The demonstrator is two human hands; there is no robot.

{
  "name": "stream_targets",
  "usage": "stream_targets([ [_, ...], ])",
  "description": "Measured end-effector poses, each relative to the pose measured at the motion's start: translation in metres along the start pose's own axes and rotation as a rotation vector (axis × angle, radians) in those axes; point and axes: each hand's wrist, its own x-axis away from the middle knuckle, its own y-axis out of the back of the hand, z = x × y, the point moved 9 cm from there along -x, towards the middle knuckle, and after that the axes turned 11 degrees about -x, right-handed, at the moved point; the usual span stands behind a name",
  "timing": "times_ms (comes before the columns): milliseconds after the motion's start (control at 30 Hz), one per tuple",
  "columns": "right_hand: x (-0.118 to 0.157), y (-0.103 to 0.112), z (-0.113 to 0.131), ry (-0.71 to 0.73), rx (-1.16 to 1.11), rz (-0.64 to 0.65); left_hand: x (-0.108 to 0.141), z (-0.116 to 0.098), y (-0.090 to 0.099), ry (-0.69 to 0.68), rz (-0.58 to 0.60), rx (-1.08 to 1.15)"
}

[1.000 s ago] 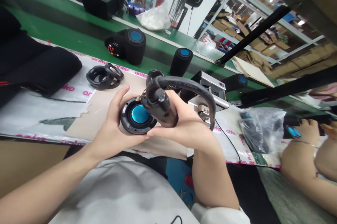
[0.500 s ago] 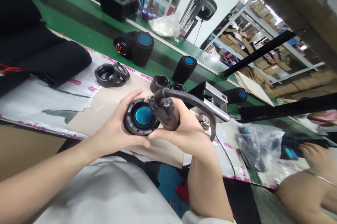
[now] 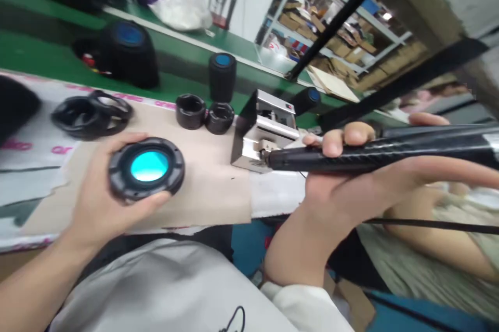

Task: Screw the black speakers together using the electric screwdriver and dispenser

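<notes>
My left hand (image 3: 101, 191) is wrapped round a black speaker (image 3: 175, 168) with a shiny blue disc on top, above the beige sheet (image 3: 218, 191). On the right, my right hand (image 3: 346, 181) grips a long black electric screwdriver (image 3: 304, 160), which lies nearly level with its tip pointing left. That tip is at the silver screw feeder (image 3: 273, 127), a metal box with a small red switch. Whether the tip touches the feeder is hard to tell.
Black rings (image 3: 80, 116) lie at the left, and two black ring parts (image 3: 190, 111) stand behind the sheet. Speakers (image 3: 222, 75) stand on the green belt (image 3: 175, 69). A slanting black bar (image 3: 331, 33) crosses the right, where another person's arm (image 3: 419, 217) shows.
The screwdriver has moved away from the speaker, right to the feeder, and tilted from upright to nearly level. My left hand still holds the speaker. The camera view has shifted right.
</notes>
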Motion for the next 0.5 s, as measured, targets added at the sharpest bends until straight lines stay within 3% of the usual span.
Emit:
stream_targets([
  [67,-0.007,0.015,0.012,0.072,-0.059,-0.058,-0.003,-0.002,-0.008,-0.016,0.037,-0.054],
  [133,-0.016,0.017,0.008,0.042,-0.057,-0.042,-0.008,-0.008,-0.023,-0.059,0.090,-0.069],
  [367,-0.050,0.006,-0.047,0.043,-0.075,0.017,-0.024,-0.041,-0.084,-0.219,0.147,0.140],
  [500,-0.057,0.005,-0.073,-0.024,-0.007,0.070,-0.027,-0.046,-0.094,-0.252,0.182,0.166],
])
